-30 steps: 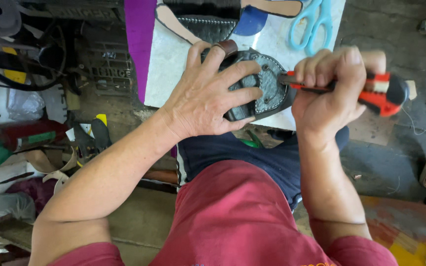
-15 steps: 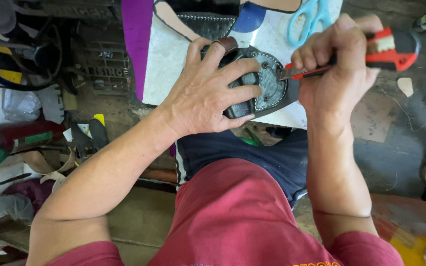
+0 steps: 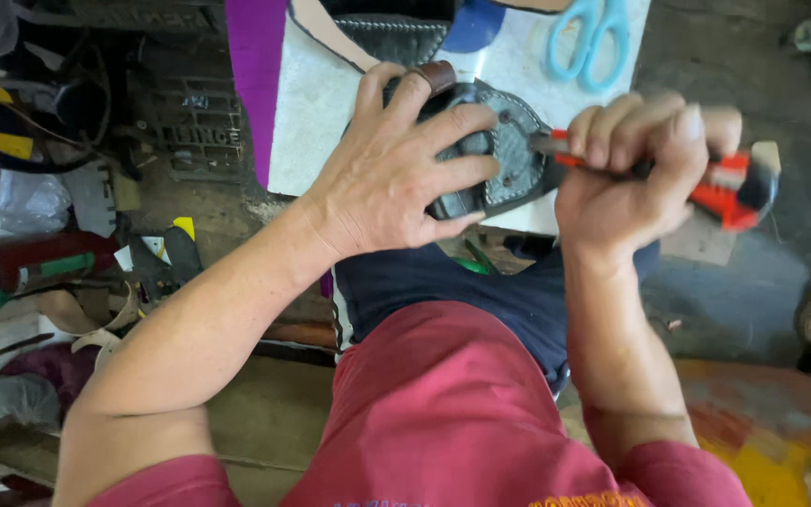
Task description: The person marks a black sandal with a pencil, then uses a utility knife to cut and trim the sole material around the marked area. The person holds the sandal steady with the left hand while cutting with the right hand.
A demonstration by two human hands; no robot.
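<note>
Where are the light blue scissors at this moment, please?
In the head view, the light blue scissors lie at the top edge on the white board, just above the right hand gripping the red utility knife.

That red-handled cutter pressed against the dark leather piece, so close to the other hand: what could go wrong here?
1. The cutter in the right hand works at the edge of the leather piece, beside the left hand's fingertips. A slip could probably cut them.
2. The piece seems to sit at the edge of the white board over the lap, so a downward slip might reach the leg.
3. Blade wander could spoil the stitched edge.
</note>
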